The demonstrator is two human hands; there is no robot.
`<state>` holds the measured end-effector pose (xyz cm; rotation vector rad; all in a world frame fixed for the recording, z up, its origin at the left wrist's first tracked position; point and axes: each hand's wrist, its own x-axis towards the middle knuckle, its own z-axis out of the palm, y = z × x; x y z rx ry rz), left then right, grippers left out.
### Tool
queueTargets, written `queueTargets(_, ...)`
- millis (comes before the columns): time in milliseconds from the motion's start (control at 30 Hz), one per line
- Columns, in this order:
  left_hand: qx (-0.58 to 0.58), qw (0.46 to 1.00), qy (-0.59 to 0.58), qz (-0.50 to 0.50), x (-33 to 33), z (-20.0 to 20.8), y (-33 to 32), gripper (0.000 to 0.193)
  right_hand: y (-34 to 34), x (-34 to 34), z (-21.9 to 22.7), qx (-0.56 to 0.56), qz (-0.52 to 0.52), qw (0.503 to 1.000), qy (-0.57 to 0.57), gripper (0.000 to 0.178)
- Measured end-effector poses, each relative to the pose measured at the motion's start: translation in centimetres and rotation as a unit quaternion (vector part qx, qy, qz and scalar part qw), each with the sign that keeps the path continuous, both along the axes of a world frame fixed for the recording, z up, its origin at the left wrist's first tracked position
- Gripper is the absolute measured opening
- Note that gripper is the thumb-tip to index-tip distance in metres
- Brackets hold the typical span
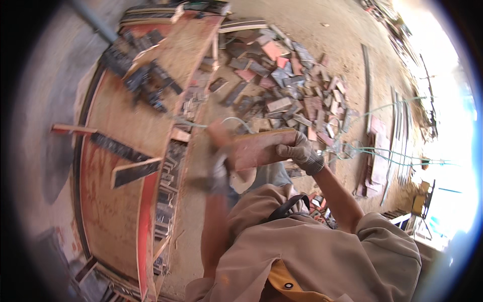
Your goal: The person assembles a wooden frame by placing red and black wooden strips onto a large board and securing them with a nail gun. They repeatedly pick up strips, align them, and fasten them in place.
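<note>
My gloved right hand [303,153] grips the right end of a reddish-brown piece of wooden board [264,147], thumb across its face. At the board's left end is my left hand [219,171], also gloved and smeared by motion; its fingers cannot be made out. Just above it a smaller reddish block [219,133] is blurred, and whether the left hand holds it is unclear. Both hands are in front of my body, to the right of a long plywood bench [108,201].
Dark, blurred pieces [143,80] lie on the bench, with dark-faced strips [135,171] nearer me. A heap of wood offcuts [297,90] covers the floor ahead. Thin green hose [382,151] runs across the right side, past stacked boards [376,151].
</note>
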<state>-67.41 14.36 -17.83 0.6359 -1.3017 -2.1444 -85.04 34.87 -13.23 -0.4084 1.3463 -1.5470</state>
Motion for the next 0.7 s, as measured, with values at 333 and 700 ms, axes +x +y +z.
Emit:
queueTargets(333,-0.594,0.437,-0.565,0.37,33.3,11.3,-18.3,0.095,-19.9,11.8,4.3,-0.2,0.165,0.945,0.198,0.025)
queueTargets(700,0.158,0.929,-0.253,0.22,24.1,6.4,-12.8,0.042,-33.7,11.4,-4.6,-0.15,0.387,0.751,0.513,0.062)
